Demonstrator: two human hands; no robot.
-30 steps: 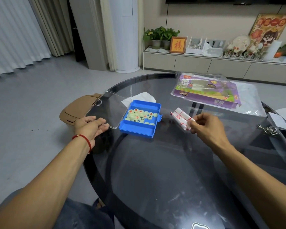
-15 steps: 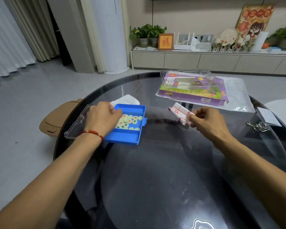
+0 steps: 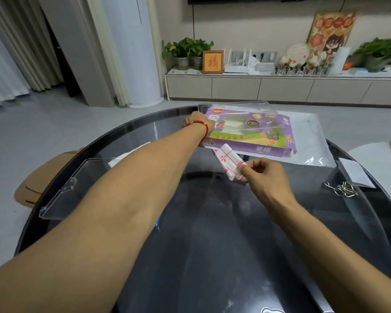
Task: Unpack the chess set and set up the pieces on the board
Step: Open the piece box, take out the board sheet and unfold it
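pinching folded board (image 3: 229, 163), right hand (image 3: 263, 175).

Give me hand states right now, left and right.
Left hand: reached out to the purple box; grip cannot be told, fingers hidden.
Right hand: closed, pinching the folded paper board.

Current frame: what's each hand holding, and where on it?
Right hand pinches the folded paper board at its near end. Left hand reaches to the purple box's left edge; grip cannot be told.
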